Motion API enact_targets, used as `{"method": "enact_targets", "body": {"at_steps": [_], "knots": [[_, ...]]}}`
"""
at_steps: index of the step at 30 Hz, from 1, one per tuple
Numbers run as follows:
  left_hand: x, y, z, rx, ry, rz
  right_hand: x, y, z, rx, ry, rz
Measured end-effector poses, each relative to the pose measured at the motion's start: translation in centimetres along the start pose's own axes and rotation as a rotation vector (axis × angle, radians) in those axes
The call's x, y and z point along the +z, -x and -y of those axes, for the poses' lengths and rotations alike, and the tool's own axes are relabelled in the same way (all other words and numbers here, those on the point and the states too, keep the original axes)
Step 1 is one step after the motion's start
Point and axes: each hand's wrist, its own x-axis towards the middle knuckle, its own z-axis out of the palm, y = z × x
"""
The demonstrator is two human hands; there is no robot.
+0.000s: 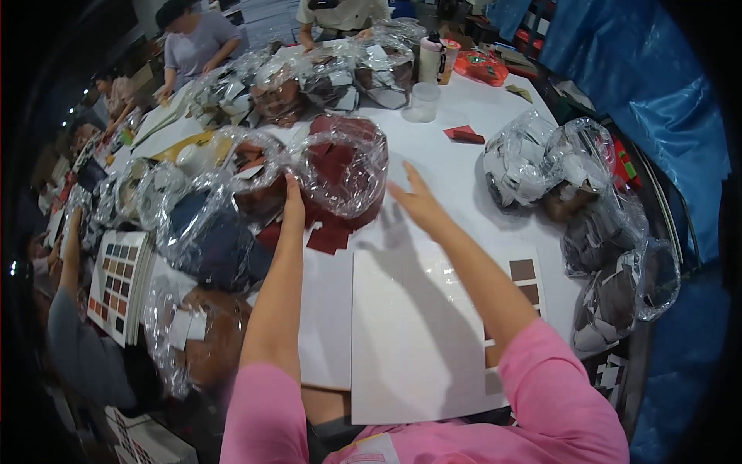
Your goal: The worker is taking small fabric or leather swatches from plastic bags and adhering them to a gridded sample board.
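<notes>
A clear plastic bag full of dark red swatch pieces stands on the white table, straight ahead of me. My left hand is at its left side, seen nearly edge-on with a finger stretched up and the others mostly hidden. To the right of the bag, my right hand hangs apart from it, fingers spread and holding nothing. Loose dark red pieces lie at the foot of the bag. Nearer to me is a large white board, with a column of brown swatches along its right side under my right forearm.
Bags of blue and brown pieces crowd the left, beside a swatch book. More bags line the right edge. A clear cup, a bottle and a folded red piece lie beyond. Other people work around the table.
</notes>
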Motion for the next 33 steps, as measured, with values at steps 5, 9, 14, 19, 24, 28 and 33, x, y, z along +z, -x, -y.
{"method": "enact_targets", "body": {"at_steps": [5, 9, 14, 19, 24, 28, 33], "knots": [[2.6, -1.7, 4.2, 0.590, -0.638, -0.134, 6.2, -4.7, 0.5, -0.011, 0.039, -0.041], [6.2, -1.1, 5.4, 0.587, -0.663, -0.252, 4.0, -6.0, -2.7, -0.189, 0.039, -0.071], [9.8, -2.1, 9.4, 0.530, -0.807, -0.243, -1.0, -5.7, -3.0, 0.085, -0.051, -0.121], [16.1, -5.1, 15.4, 0.338, -0.907, -0.140, -9.2, -5.5, -7.0, -0.019, -0.015, -0.281], [16.2, -9.2, 18.1, 0.572, -1.124, 0.133, -12.5, -2.5, -3.3, 0.140, -0.340, -0.288], [18.1, -2.7, 16.8, 0.696, -1.210, -0.067, -12.6, -1.8, -4.2, -0.124, 0.564, -0.662], [7.6, 6.0, 11.2, 1.054, -1.446, -0.933, -2.1, 2.5, 1.8, -0.584, 0.617, -0.282]]}}
